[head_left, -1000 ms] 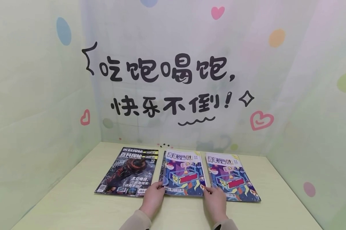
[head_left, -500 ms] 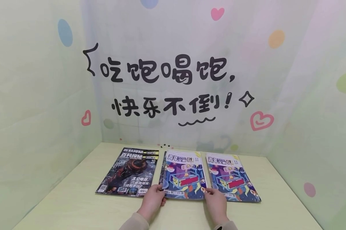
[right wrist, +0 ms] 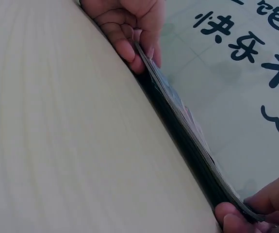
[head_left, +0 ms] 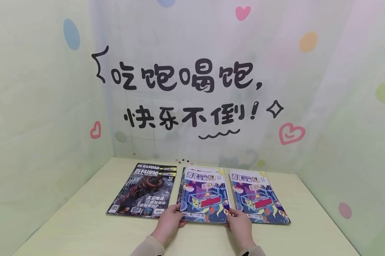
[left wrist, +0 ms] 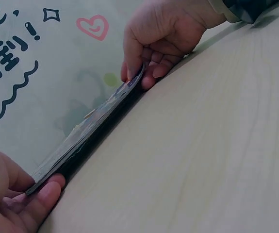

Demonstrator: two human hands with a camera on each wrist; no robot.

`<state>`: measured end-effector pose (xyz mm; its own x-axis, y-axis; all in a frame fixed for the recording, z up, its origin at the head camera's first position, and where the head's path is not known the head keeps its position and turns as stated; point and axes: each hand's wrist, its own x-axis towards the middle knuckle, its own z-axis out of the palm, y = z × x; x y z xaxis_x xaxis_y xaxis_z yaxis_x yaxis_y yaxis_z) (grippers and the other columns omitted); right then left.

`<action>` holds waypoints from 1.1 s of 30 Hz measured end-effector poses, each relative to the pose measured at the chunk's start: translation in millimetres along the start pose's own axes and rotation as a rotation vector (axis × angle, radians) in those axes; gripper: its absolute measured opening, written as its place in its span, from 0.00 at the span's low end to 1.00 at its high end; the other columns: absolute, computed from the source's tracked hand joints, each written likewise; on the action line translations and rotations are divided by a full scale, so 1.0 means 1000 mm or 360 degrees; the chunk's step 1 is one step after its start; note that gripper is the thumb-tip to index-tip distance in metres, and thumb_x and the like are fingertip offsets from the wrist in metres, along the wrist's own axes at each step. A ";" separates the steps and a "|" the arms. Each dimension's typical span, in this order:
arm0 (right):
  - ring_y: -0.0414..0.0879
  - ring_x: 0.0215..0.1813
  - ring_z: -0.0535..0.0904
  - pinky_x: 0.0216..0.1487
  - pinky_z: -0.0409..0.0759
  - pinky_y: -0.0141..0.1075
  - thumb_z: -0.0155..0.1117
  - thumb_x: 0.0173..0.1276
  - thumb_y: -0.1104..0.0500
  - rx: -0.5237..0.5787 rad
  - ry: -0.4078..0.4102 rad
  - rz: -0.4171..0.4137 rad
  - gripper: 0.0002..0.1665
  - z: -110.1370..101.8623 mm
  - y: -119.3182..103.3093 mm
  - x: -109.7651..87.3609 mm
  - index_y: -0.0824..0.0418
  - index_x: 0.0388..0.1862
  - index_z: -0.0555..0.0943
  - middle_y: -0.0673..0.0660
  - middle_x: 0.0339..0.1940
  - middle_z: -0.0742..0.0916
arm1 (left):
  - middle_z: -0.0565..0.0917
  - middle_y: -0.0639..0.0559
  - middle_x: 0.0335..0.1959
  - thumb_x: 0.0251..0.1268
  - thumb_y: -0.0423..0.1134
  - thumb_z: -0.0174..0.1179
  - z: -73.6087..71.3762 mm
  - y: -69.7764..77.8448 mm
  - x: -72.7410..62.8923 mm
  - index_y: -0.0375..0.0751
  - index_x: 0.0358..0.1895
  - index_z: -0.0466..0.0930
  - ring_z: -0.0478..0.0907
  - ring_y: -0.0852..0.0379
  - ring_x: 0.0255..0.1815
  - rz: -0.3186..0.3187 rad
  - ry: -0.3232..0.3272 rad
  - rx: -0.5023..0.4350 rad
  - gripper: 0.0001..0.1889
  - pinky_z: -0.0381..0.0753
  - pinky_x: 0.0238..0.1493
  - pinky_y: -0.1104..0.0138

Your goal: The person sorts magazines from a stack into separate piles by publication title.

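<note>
Nearest are the beige sleeves, one on each side. The left hand and the right hand pinch the near corners of the middle magazine, fingers clamped on it, thumbs above and other fingers tucked beneath its edge. Holding both corners probably keeps the limp paper level and leaves most of its cover uncovered. It lies between two neighbours, its long sides running away from the person; a dark strip along its left side suggests another issue underneath. The wrist views show a dark band under its near edge, though I cannot tell whether that is a gap or a dark cover.

On either side, flat on the pale worktop, are the dark magazines, overlapped so both titles show, and the right magazine, its cover matching the middle one. Behind stands a printed wall.
</note>
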<state>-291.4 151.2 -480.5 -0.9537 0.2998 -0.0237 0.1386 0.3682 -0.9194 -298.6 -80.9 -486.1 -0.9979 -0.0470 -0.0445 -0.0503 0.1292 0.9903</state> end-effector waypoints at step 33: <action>0.45 0.29 0.79 0.29 0.81 0.33 0.47 0.63 0.76 0.0665 -0.0049 0.0162 0.33 -0.004 -0.002 -0.010 0.77 0.69 0.60 0.79 0.59 0.72 | 0.73 0.28 0.55 0.60 0.19 0.44 0.004 0.002 -0.008 0.19 0.70 0.48 0.81 0.55 0.34 0.0011 -0.0256 -0.0411 0.33 0.85 0.37 0.63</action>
<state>-280.6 150.9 -476.6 -0.9492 0.2874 -0.1285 0.1186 -0.0519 -0.9916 -291.4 -76.5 -484.0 -0.9929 0.1129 -0.0377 -0.0522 -0.1283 0.9904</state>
